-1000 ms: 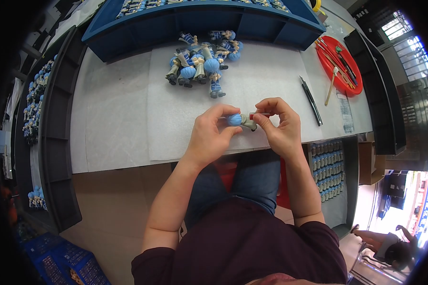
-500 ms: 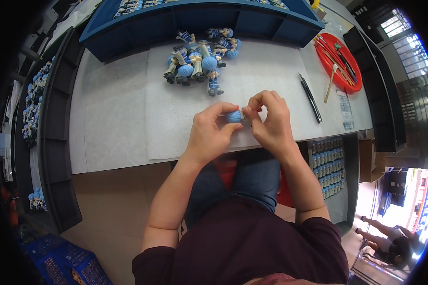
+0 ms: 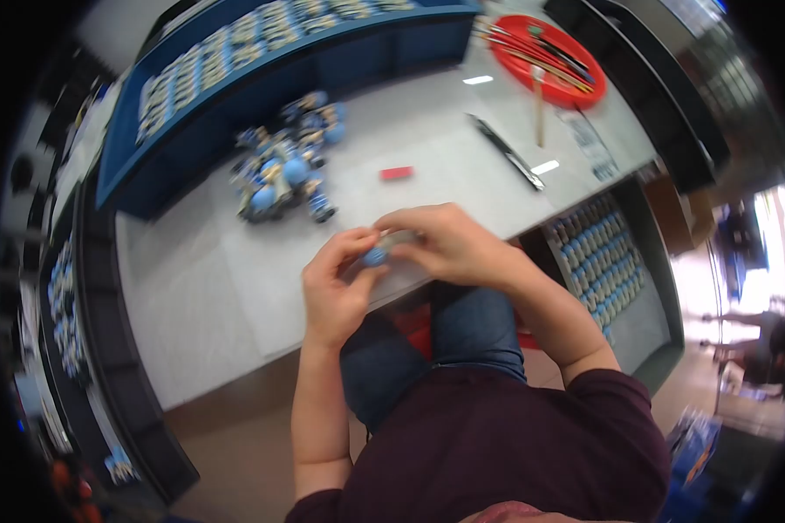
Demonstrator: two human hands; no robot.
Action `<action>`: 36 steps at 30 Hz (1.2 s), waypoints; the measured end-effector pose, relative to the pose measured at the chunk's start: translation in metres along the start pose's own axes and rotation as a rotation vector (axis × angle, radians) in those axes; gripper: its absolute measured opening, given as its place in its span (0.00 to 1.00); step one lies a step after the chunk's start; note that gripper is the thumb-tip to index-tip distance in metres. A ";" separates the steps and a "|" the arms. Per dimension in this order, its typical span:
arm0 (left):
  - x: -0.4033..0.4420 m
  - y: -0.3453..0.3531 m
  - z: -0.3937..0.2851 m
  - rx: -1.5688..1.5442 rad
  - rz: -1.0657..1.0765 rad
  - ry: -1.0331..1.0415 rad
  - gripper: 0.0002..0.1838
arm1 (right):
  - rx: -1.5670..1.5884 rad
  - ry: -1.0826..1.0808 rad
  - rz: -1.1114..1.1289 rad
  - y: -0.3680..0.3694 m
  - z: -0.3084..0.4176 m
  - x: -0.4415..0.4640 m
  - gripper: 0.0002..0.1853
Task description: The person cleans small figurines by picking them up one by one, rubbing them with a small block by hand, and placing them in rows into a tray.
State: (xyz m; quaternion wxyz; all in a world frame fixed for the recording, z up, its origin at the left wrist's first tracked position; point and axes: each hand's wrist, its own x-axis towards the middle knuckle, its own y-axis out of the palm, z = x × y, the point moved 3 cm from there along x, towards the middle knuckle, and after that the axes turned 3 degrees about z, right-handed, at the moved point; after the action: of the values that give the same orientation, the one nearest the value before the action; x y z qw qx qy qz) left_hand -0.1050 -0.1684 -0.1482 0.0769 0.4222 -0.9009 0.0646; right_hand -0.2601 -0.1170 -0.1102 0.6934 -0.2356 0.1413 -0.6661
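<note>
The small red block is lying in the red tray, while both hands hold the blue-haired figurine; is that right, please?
No: the head view shows the small red block lying on the white tabletop, not in the red tray; the left hand and right hand do hold the figurine.

- Site is presenting as a figurine workshop.
- Near-identical figurines (image 3: 235,57) are filling a blue crate (image 3: 392,52) in rows.
- Slim tools (image 3: 539,59) are lying in a red dish (image 3: 516,71).
</note>
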 end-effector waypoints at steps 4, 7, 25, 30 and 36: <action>-0.002 0.010 -0.005 0.047 0.025 -0.001 0.18 | -0.061 -0.151 -0.137 -0.004 -0.010 -0.021 0.15; 0.000 0.012 -0.002 0.077 0.018 -0.109 0.29 | 0.006 -0.241 -0.344 -0.030 -0.020 -0.057 0.15; 0.003 0.003 0.004 0.399 0.083 -0.118 0.17 | -0.310 1.348 -1.398 -0.087 -0.281 -0.563 0.17; 0.003 0.020 -0.010 0.420 0.027 -0.056 0.15 | -0.311 1.318 -1.305 -0.069 -0.300 -0.566 0.16; 0.002 0.013 -0.005 0.397 0.052 -0.034 0.15 | -0.265 1.393 -1.159 -0.072 -0.292 -0.557 0.14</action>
State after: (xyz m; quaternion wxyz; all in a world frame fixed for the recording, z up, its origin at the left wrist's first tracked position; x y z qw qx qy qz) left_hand -0.1160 -0.1607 -0.1439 -0.0248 0.4068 -0.8822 0.2359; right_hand -0.5110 0.3944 -0.3865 -0.0240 0.1080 0.4626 -0.8796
